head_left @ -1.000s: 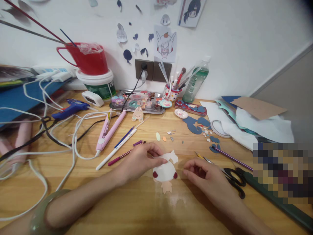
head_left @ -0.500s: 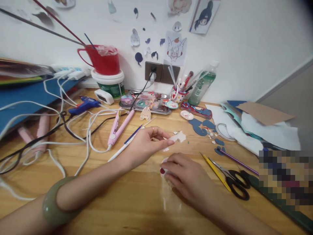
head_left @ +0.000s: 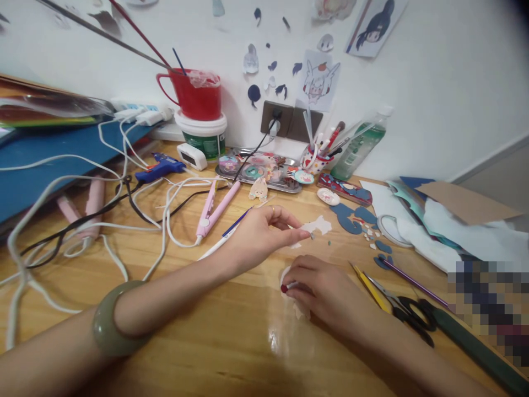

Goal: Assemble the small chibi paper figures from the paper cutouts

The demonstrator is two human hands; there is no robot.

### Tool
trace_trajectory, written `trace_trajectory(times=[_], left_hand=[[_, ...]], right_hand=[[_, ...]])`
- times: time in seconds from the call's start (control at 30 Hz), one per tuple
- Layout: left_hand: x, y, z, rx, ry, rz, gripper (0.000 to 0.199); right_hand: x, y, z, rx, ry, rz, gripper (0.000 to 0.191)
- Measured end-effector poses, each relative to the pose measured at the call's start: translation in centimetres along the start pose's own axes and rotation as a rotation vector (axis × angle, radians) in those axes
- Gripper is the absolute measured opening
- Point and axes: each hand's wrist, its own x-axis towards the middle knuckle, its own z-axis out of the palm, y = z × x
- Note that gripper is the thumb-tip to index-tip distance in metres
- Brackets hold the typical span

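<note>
My left hand (head_left: 275,234) reaches over the middle of the table with thumb and fingertips pinched together. What they hold, if anything, is too small to make out. A torn-edged white paper scrap (head_left: 319,225) lies right at these fingertips. My right hand (head_left: 320,284) lies low on the table, fingers curled over a small pale paper cutout (head_left: 285,275) with a dark red spot. Most of the cutout is hidden under the fingers. To the right of this hand lie a yellow craft knife (head_left: 372,289) and black-handled scissors (head_left: 407,311).
Pink flat iron (head_left: 215,215), white cables and a blue glue gun (head_left: 161,167) lie left. Behind stand a metal tray (head_left: 264,179) of cutouts, a pen cup (head_left: 316,160) and a green bottle (head_left: 361,143). Blue paper pieces (head_left: 349,218) and sheets lie right.
The whole view has swung left, so everything appears shifted to the right. My right fingers have curled in more over the cutout. My left hand keeps its pinch by the white scrap.
</note>
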Motion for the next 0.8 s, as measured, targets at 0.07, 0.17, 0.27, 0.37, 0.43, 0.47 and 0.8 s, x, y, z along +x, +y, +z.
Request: trace_trajectory(times=[0.07,0.17,0.27,0.37,0.43,0.47,0.8], left_hand=[[0.0,0.0,0.0,0.0,0.004,-0.005,0.024],[0.1,-0.2,0.1,-0.002,-0.001,-0.011,0.025],[0.1,-0.2,0.1,0.006,0.001,-0.008,0.025],[0.1,-0.3,0.1,0.026,0.011,0.005,0.025],[0.0,-0.3,0.0,0.04,0.016,0.009,0.025],[0.0,-0.3,0.0,0.044,0.018,0.011,0.025],[0.1,-0.1,0.0,0.036,0.016,0.014,0.026]], right_hand=[[0.2,0.2,0.2,0.003,0.005,-0.019,0.016],[0.4,0.4,0.3,0.001,0.005,-0.041,0.012],[0.5,0.5,0.3,-0.005,-0.014,-0.051,0.011],[0.5,0.4,0.1,-0.031,-0.035,-0.062,0.014],[0.5,0.2,0.0,-0.054,-0.052,-0.065,0.017],[0.5,0.1,-0.1,-0.063,-0.063,-0.068,0.018],[0.6,-0.6,-0.7,-0.081,-0.123,-0.049,0.014]])
